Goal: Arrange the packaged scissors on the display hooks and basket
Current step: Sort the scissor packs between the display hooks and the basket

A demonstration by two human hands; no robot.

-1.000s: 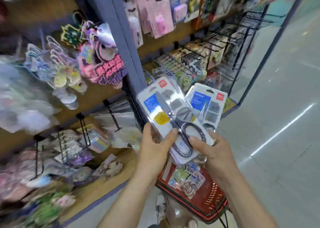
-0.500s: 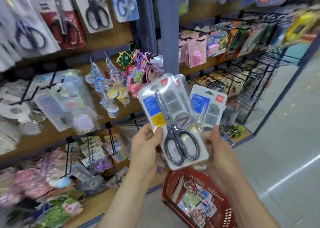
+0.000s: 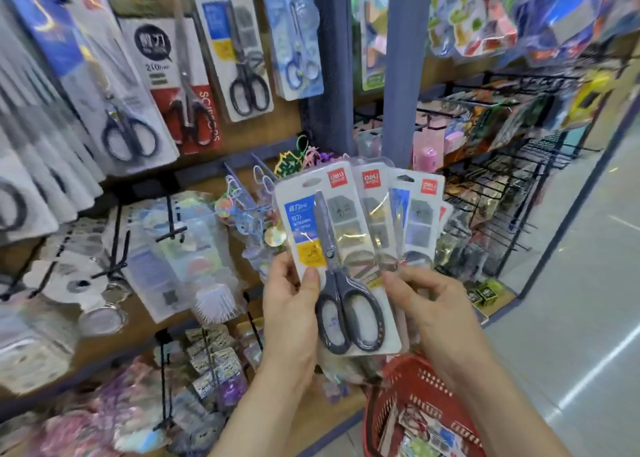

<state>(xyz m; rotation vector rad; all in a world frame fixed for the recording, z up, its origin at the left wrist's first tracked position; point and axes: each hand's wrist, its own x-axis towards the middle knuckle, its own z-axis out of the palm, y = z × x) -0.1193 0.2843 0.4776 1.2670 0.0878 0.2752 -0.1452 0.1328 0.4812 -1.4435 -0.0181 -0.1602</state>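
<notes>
I hold a fan of several packaged scissors upright at chest height, grey handles down, red brand tags at the top. My left hand grips the left edge of the front pack, thumb across its face. My right hand pinches the right side of the fan, with the back packs spread out behind the front one. More packaged scissors hang on display hooks on the wooden panel at upper left. A red basket sits low on the right, below my right forearm, with packs inside.
A blue-grey post divides the shelving just behind the fan. Keyrings, brushes and sticker packs hang on hooks at left and lower left. Black wire racks with goods fill the right. A grey aisle floor lies at far right.
My view has tilted up and the hanging scissors now show at upper left. Both hands have lifted the packs and spread them wider into a fan. The red basket has dropped toward the lower right.
</notes>
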